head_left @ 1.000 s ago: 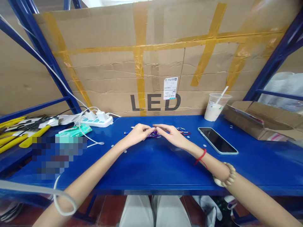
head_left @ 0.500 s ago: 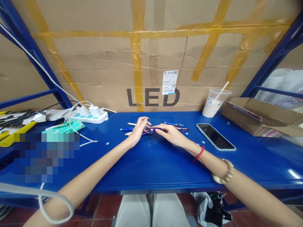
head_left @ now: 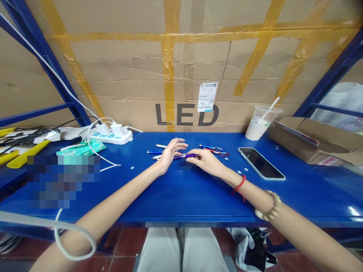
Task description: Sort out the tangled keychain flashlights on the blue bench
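Observation:
Several slim, shiny metal pen-like tubes lie at the middle of the blue table (head_left: 176, 196). My right hand (head_left: 206, 160) has its fingers and thumb closed on the end of a purple metal pen-like tube (head_left: 188, 155). Close by on the left is my left hand (head_left: 169, 154), fingers stretched out and apart, edge down over the other tubes. Beside its wrist, a blue tube (head_left: 154, 152) and a silver tube (head_left: 160, 146) show their ends. Behind my right hand lie a blue tube with a clip (head_left: 209, 147) and a red tube with a clip (head_left: 218, 152).
To the right are a phone (head_left: 261, 163), a drink cup with a straw (head_left: 259, 122) and an open cardboard box (head_left: 300, 143). On the left stand a white power strip (head_left: 113, 138), a green packet (head_left: 82, 147) and yellow-handled tools (head_left: 30, 154). A large carton (head_left: 127, 83) backs the table.
My left hand's fingers have straightened and spread. The purple tube now shows more plainly between the hands. The whole view has shifted slightly.

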The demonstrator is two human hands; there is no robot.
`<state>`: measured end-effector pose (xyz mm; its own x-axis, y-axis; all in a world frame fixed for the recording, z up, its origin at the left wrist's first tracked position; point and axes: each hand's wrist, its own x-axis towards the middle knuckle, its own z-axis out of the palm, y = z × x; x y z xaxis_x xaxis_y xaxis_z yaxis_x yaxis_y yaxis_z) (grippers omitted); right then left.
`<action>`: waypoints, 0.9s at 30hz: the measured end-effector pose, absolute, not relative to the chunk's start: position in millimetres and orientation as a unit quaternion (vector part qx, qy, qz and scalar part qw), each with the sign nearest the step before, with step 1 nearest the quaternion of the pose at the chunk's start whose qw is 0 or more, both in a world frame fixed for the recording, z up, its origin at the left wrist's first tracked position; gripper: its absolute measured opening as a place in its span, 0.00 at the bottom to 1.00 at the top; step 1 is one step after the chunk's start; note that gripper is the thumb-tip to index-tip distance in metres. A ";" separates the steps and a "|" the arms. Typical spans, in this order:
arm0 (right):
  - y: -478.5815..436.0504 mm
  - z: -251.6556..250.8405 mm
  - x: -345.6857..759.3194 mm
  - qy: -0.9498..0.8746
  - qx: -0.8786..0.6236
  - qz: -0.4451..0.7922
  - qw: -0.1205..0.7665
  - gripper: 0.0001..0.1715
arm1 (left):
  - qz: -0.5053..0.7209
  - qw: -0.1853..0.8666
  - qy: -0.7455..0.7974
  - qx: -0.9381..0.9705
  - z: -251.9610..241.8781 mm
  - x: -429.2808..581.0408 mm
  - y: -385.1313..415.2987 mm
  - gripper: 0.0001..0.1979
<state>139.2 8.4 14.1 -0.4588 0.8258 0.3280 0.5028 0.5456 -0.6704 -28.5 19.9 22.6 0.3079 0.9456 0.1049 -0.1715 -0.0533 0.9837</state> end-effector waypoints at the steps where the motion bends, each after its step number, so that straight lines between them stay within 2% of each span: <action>1: 7.9 13.9 138.6 -0.817 -0.408 0.248 0.323 0.16 | 0.469 0.595 0.347 0.552 22.1 -28.3 19.5 0.20; 10: 9.8 12.3 139.0 -0.815 -0.376 0.256 0.359 0.14 | 0.467 0.610 0.348 0.537 17.9 -29.1 21.7 0.21; 27: 6.9 13.3 137.7 -0.826 -0.393 0.221 0.339 0.15 | 0.463 0.597 0.342 0.559 19.6 -30.3 22.7 0.22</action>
